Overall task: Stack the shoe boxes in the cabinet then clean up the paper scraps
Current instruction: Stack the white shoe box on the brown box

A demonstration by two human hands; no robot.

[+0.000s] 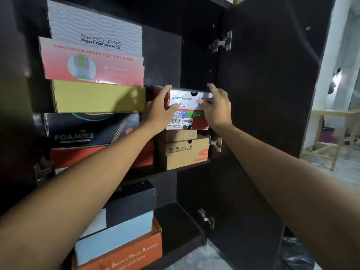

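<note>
We look into a tall dark wooden cabinet point(194, 55), its right door point(272, 84) swung open. The upper shelf point(191, 165) holds two stacks. Left stack, top to bottom: a white Skechers Performance shoe box point(93, 26), a pink box printed "Innovation never felt this good" point(91, 65), a plain olive-yellow box point(99, 96), a black Foamies box point(87, 129), a red box point(78, 156). These lie long side toward us, long axis left to right.

Right stack: a tan cardboard Skechers Performance box point(183, 152) on the shelf, a smaller tan box point(178, 135) on it, and on top a red-and-white Skechers shoe box point(188, 109). The last shows us its short labelled end, size sticker "7"; its long axis runs back into the cabinet.

Left hand point(158, 110) grips that box's left edge, thumb over the top. Right hand point(217, 107) grips the right edge, fingers curled over the top corner.

Lower compartment: a black box point(132, 203) on a pale blue box point(116, 236) on an orange box point(126, 256), all angled.
</note>
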